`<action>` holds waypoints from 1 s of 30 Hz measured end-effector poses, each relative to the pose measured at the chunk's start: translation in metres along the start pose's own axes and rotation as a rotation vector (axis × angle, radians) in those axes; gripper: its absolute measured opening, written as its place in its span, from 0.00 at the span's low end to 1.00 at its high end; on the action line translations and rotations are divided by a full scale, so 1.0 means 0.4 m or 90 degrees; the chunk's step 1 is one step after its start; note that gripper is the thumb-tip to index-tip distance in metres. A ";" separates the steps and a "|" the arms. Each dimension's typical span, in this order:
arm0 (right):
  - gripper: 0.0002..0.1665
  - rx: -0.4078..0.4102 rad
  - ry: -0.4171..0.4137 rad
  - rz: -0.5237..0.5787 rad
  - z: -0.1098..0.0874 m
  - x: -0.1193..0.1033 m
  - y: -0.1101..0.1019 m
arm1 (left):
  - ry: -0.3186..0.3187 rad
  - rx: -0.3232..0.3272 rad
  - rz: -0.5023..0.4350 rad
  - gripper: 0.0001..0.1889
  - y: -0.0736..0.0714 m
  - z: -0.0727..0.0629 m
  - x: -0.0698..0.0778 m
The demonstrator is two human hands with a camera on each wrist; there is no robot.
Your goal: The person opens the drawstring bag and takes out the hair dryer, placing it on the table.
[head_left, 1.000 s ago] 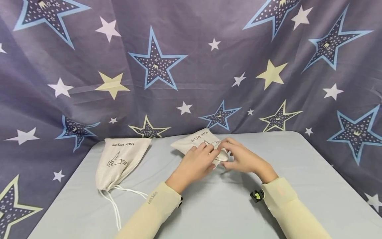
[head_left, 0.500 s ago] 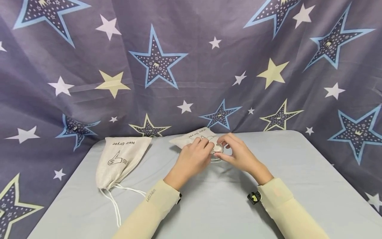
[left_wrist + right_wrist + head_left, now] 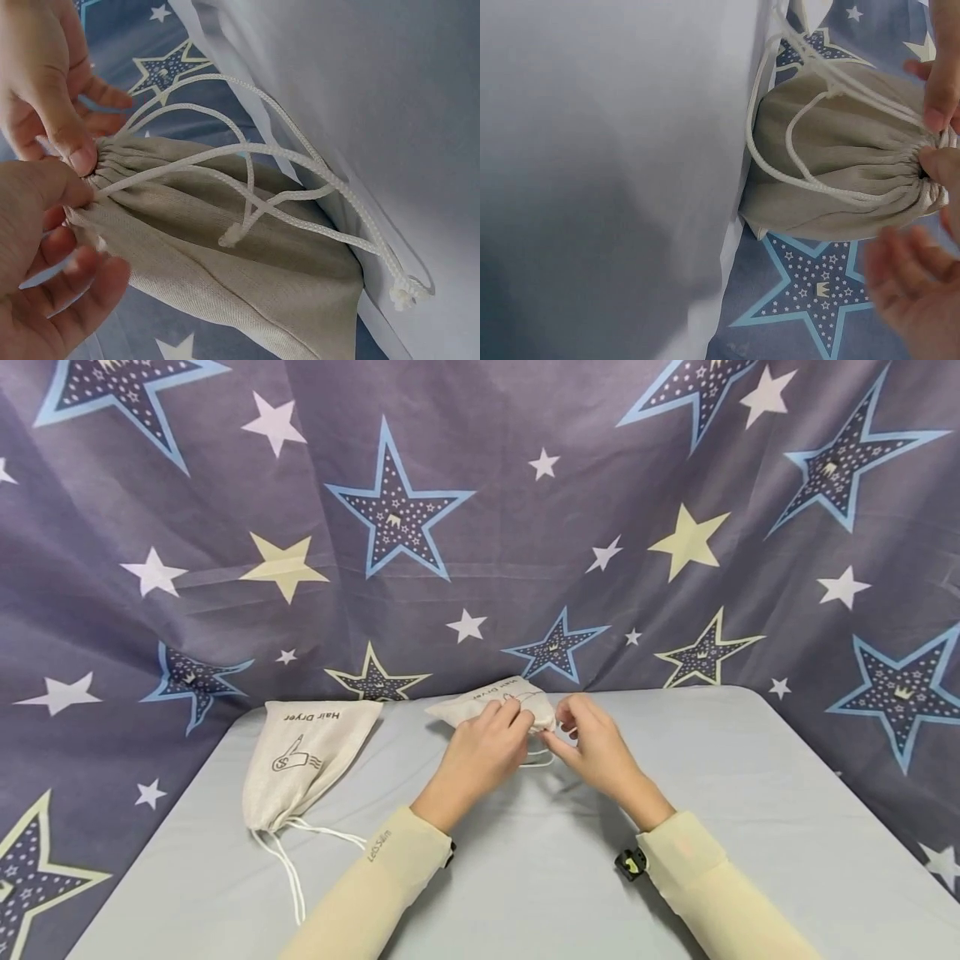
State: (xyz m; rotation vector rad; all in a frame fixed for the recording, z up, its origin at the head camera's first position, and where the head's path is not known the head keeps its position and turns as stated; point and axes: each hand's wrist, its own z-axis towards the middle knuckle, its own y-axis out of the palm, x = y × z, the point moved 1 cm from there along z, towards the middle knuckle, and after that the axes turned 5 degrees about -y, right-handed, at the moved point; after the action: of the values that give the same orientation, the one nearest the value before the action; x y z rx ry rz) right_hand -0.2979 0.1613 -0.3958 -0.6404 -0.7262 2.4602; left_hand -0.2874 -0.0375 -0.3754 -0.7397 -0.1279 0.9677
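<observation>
A beige drawstring bag [image 3: 468, 703], printed "Hair Dryer" with a dryer drawing, lies at the table's back edge between both hands. My left hand [image 3: 483, 747] grips its near end, fingers bent over the top. At the right side of the gathered mouth, my right hand [image 3: 600, 756] pinches the cloth. Both thumbs meet at the puckered neck [image 3: 919, 161] in the right wrist view, where the nearer hand's other fingers are spread and blurred. White cords [image 3: 292, 159] with knotted ends loop out loosely over the bag in the left wrist view.
Another drawstring bag [image 3: 307, 756] with the same print lies at the left, its neck drawn in and its white cords [image 3: 294, 872] trailing forward. A grey cloth covers the table [image 3: 525, 877]. Behind it hangs a star-patterned curtain [image 3: 480, 527].
The right hand has shifted slightly left, closer to the left hand, and its fingertips have come to the bag's neck. The bag has tilted flatter, and its mouth is bunched smaller.
</observation>
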 end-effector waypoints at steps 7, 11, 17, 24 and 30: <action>0.17 -0.041 0.040 0.075 -0.002 -0.010 0.015 | -0.038 -0.044 0.000 0.17 0.011 -0.008 0.009; 0.18 -0.042 0.044 0.100 -0.004 -0.015 0.021 | -0.046 -0.046 0.020 0.13 0.020 -0.013 0.015; 0.16 -0.013 0.036 0.081 -0.008 -0.018 0.021 | -0.030 -0.020 0.030 0.12 0.017 -0.011 0.020; 0.12 0.030 0.029 0.036 -0.008 -0.020 0.021 | -0.010 -0.005 0.018 0.06 0.006 -0.008 0.017; 0.12 0.039 0.043 -0.034 -0.001 -0.033 0.022 | 0.003 -0.026 0.022 0.05 -0.001 -0.008 0.015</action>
State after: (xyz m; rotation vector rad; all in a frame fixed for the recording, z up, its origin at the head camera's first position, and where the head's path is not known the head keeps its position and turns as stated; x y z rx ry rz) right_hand -0.2905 0.1477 -0.3974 -0.6686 -0.6322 2.3897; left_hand -0.2823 -0.0347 -0.3789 -0.7848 -0.1310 0.9989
